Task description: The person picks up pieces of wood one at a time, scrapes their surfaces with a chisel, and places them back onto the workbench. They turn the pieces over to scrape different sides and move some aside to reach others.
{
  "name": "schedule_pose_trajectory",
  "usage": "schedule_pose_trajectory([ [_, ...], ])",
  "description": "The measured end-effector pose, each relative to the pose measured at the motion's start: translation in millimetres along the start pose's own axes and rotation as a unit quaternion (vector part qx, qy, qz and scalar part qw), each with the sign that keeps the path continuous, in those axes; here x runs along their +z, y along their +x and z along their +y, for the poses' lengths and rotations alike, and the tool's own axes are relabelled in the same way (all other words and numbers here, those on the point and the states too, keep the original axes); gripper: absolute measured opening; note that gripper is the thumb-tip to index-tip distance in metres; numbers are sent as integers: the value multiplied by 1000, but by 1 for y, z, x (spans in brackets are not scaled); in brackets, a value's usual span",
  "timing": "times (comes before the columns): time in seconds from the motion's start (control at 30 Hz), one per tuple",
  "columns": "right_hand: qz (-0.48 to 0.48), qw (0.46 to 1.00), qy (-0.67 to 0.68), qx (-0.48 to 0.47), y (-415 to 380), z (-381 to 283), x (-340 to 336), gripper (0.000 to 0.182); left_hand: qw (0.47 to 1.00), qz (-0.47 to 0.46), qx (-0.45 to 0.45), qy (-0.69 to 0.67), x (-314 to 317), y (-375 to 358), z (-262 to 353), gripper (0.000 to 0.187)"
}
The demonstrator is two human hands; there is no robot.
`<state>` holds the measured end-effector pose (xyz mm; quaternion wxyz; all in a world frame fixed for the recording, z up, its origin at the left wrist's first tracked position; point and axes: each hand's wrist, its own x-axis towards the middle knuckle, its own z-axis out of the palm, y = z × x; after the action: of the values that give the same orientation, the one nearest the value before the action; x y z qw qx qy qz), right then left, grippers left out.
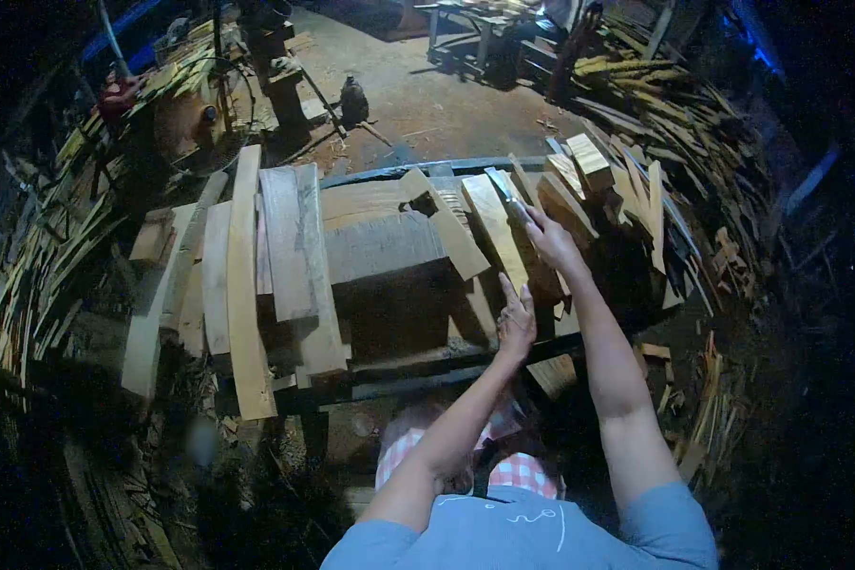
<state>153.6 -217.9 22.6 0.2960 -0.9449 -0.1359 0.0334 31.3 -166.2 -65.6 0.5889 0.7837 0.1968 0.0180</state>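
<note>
On the bench in front of me lies a pale wooden block (pixel 492 223), its long side running away from me. My left hand (pixel 516 321) is at the near end of this block, thumb and fingers apart and pressed against it. My right hand (pixel 553 239) is closed around a tool with a light, shiny blade (pixel 500 182), which lies along the block's right edge near its far end. The tool's handle is mostly hidden by the fingers. Left of the block, a flat wooden board (pixel 456 233) leans at a slant over a large dark block (pixel 385 249).
Long planks (pixel 244 285) lie side by side on the left of the bench. More blocks (pixel 589 163) stand at its right. Heaps of wood strips (pixel 655 114) line both sides. Beyond are a dark container (pixel 354 103) on the ground and a table (pixel 480 17).
</note>
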Motion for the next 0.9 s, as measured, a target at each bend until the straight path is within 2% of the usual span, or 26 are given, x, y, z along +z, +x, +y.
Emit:
schedule_pose_trajectory([
  [0.03,-17,999,2,36,10,-9,3,45,999,16,34,7,7,6,-12,61],
  [0.07,-18,999,3,28,14,-13,5,45,999,24,35,7,13,9,-25,61],
  [0.13,-31,999,10,11,12,-18,2,46,994,41,99,23,11,5,-27,61],
  [0.17,-66,996,54,31,1,-17,-6,45,999,9,25,-41,9,5,-18,60],
  [0.23,-82,988,128,9,-27,-3,-19,45,999,3,13,-45,0,0,0,59],
  [0.27,-78,988,130,12,-49,-4,-30,45,999,-10,-3,-45,0,-2,0,58],
  [0.3,-78,988,132,23,-77,-3,-41,46,994,40,57,-84,12,4,-14,58],
  [0.33,-79,986,141,37,-103,9,-48,45,995,30,47,-84,16,1,-20,58],
  [0.4,-72,983,157,61,-152,22,-59,44,987,62,100,-105,19,3,-27,61],
  [0.43,-67,981,164,74,-180,21,-66,45,978,62,117,-159,19,3,-30,63],
  [0.47,-67,977,173,104,-205,12,-74,45,979,58,112,-160,18,4,-32,63],
  [0.5,-50,991,97,79,-227,5,-81,44,984,47,108,-131,16,4,-32,63],
  [0.53,-53,990,97,84,-247,2,-82,44,989,37,105,-101,13,3,-32,64],
  [0.6,-64,964,151,207,-272,-1,-82,43,987,21,87,-135,12,1,-27,64],
  [0.67,-73,953,160,246,-266,-7,-79,43,974,65,131,-175,20,4,-32,64],
  [0.7,-83,941,170,282,-260,-11,-77,42,981,41,86,-167,12,0,-24,65],
  [0.77,-19,985,146,87,-225,3,-59,41,982,51,110,-145,15,2,-31,66],
  [0.87,17,989,130,65,-163,7,-42,41,980,60,137,-131,11,1,-29,66],
  [0.9,-9,988,98,116,-148,-3,-46,40,981,64,149,-110,7,1,-26,66],
])
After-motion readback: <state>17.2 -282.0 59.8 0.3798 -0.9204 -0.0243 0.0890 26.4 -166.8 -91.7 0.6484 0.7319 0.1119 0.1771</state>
